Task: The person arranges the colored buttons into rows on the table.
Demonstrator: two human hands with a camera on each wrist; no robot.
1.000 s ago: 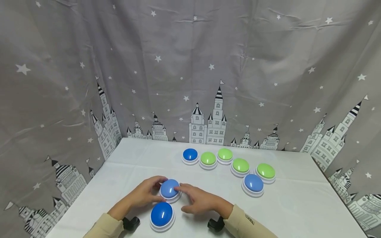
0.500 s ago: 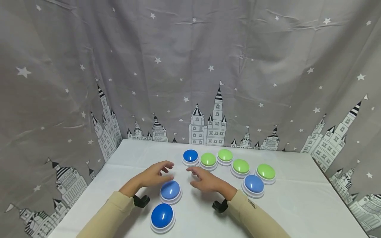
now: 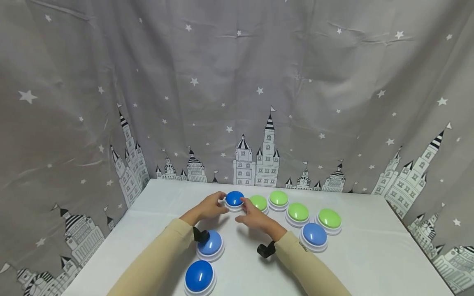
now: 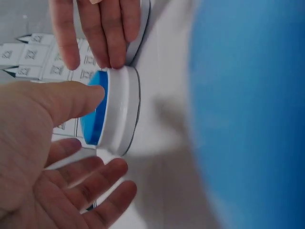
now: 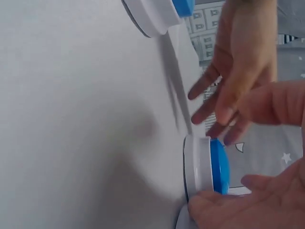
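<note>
A dark blue push button point(image 3: 234, 198) with a white round base stands at the back of the table, one hand on either side of it. My left hand point(image 3: 210, 206) is at its left, fingers spread and slightly bent; in the left wrist view the thumb point(image 4: 90, 99) overlaps the blue dome point(image 4: 99, 119). From the right comes my right hand point(image 3: 255, 216), its fingertips at the button's edge. In the right wrist view a fingertip point(image 5: 204, 201) lies against the white base point(image 5: 195, 164). Neither hand is closed round the button.
A lighter blue button point(image 3: 210, 243) lies under my left wrist, with a dark blue one point(image 3: 199, 275) nearer me. To the right stand several green buttons point(image 3: 298, 211) and another lighter blue button point(image 3: 314, 234). A grey castle-print curtain point(image 3: 207, 102) backs the white table point(image 3: 370, 246).
Both hands have left the lighter blue button at the front and moved forward to the dark blue button at the back. The buttons keep their places on the table.
</note>
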